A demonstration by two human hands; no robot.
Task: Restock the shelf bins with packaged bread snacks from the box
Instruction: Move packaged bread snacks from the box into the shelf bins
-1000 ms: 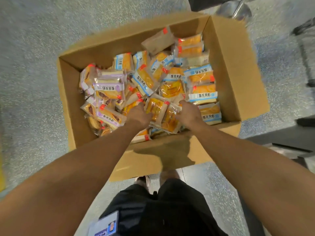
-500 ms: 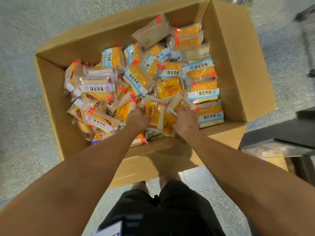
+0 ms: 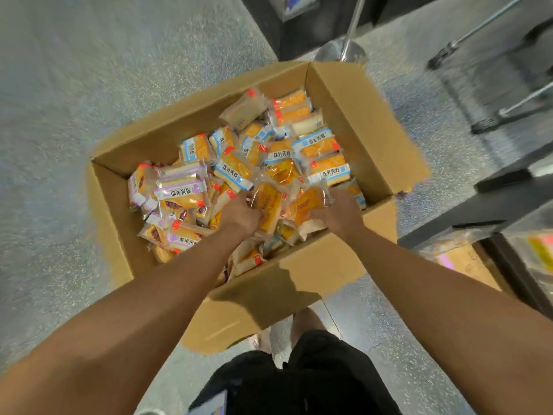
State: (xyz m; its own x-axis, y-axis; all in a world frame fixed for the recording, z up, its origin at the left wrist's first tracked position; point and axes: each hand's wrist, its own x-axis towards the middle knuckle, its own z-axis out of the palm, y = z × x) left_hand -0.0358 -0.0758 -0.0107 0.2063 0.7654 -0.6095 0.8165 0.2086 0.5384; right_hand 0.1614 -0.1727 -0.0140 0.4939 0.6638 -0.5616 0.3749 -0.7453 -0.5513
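Gathering step: inside the cardboard box, left hand and right hand each clutch orange bread packets, next needing a lift toward the shelf bins.

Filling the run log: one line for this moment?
left hand: grips orange pack | right hand: grips orange pack | both in box | stage: picking

Open cardboard box on floor, heaped with clear-wrapped bread snacks: orange blue-banded centre and right, purple-banded left.
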